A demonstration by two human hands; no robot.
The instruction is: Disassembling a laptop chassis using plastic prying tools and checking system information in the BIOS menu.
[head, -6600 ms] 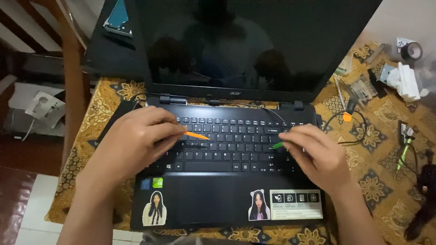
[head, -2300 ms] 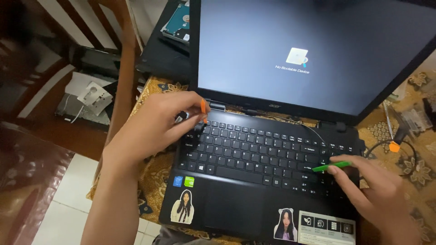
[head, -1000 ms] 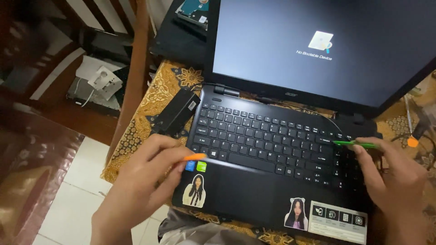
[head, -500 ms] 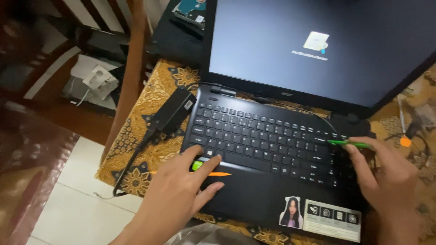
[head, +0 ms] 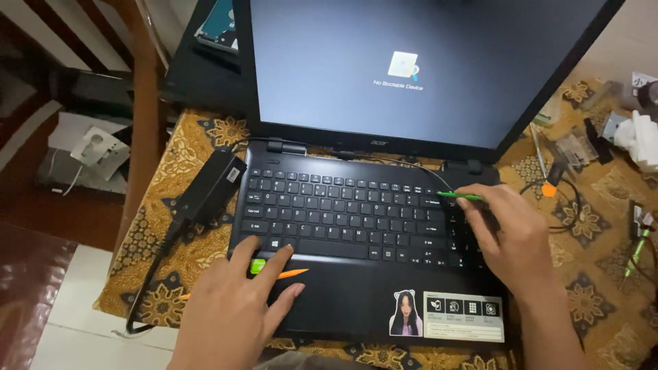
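Since half second ago: my left hand [head: 236, 312] slid slightly up palm rest, orange pry tool [head: 291, 274] now pinched under fingers near touchpad corner. My right hand [head: 510, 236] grips green pry tool [head: 459, 196], tip at keyboard's right edge. Laptop [head: 343, 301] powered, screen [head: 411, 68] lit. Keyboard bezel appears seated; prying unfinished, judging by unopened seams.

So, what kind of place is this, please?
Probably a home repair spot: an open laptop sits on a patterned tablecloth, small tools and parts lie at the right, and each hand holds a thin pry tool.
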